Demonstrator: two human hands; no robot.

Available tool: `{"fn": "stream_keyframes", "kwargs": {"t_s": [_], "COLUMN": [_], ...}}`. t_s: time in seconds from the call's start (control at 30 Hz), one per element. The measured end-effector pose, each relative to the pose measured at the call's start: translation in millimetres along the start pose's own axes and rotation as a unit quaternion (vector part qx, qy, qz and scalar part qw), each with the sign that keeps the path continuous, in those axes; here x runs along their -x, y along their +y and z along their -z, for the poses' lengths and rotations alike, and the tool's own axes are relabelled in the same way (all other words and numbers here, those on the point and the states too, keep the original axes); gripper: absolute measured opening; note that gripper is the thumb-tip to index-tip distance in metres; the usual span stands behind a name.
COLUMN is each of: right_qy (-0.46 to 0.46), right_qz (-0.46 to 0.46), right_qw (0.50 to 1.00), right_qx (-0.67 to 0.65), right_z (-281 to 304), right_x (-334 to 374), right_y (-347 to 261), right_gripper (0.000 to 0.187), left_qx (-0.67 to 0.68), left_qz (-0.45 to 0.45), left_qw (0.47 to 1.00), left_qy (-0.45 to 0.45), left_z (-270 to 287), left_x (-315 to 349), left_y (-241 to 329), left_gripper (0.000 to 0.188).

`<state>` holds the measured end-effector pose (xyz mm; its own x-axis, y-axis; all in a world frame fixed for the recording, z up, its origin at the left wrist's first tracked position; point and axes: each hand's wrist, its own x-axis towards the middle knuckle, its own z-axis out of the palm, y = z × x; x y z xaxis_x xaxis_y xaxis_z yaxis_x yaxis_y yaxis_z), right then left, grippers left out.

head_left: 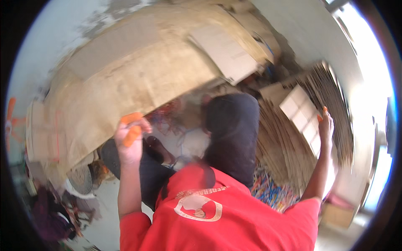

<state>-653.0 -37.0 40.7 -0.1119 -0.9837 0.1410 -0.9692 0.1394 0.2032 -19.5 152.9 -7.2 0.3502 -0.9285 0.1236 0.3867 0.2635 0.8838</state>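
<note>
My right hand (326,127), its orange-covered fingertips bent round an edge, grips a pale cardboard sheet (300,109) at the right. That sheet leans among tall rows of brown cardboard sheets (341,125) standing on edge. My left hand (133,133) hovers by the near edge of the wooden table (167,62), with orange covers on its thumb and a finger. Its fingers are half curled and apart, and nothing shows between them. One flat cardboard piece (226,52) lies at the table's right end; another cardboard sheet (113,46) rests toward the back left.
My knees (232,125) are below the table's front edge. A heap of colourful strands (270,190) lies on the floor beside the cardboard rows. At the lower left are a round grey fan-like object (80,180) and dark purple cloth (50,217). Walls stand behind and right.
</note>
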Motion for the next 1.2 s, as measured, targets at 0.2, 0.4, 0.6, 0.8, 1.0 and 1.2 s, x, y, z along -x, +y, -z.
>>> {"fn": "stream_keyframes", "kwargs": {"t_s": [0.2, 0.4, 0.6, 0.8, 1.0, 1.2], "right_qy": [0.150, -0.172, -0.080, 0.031, -0.062, 0.156], "right_qz": [0.297, 0.271, 0.424, 0.365, 0.416, 0.324], "right_qw": [0.939, 0.947, 0.895, 0.926, 0.899, 0.918], "right_qx": [-0.085, 0.001, -0.115, -0.088, -0.122, -0.167], "right_z": [-39.1, -61.5, -102.5, -102.5, -90.9, -22.9], "right_x": [-56.5, -56.8, -117.5, -147.8, -135.4, -146.7], "right_y": [-282.6, -400.0, -382.0, -361.5, -365.0, -373.9], "right_gripper": [0.067, 0.103, 0.022, 0.013, 0.013, 0.068], "left_qx": [0.045, -0.044, -0.028, -0.013, -0.011, -0.158], "left_qz": [0.123, 0.075, 0.118, 0.109, 0.124, 0.062], "left_qw": [0.990, 0.993, 0.980, 0.986, 0.985, 0.977], "left_qy": [0.051, 0.078, 0.157, 0.127, 0.120, 0.132], "left_z": [11.6, 45.0, 76.2, 76.5, 91.8, 123.1], "left_x": [-6.7, 25.3, 37.3, 19.8, 14.1, -36.4], "left_y": [-4.4, 18.8, 11.8, 2.9, 6.2, 26.1], "left_gripper": [0.039, 0.039, 0.038, 0.036, 0.034, 0.040]}}
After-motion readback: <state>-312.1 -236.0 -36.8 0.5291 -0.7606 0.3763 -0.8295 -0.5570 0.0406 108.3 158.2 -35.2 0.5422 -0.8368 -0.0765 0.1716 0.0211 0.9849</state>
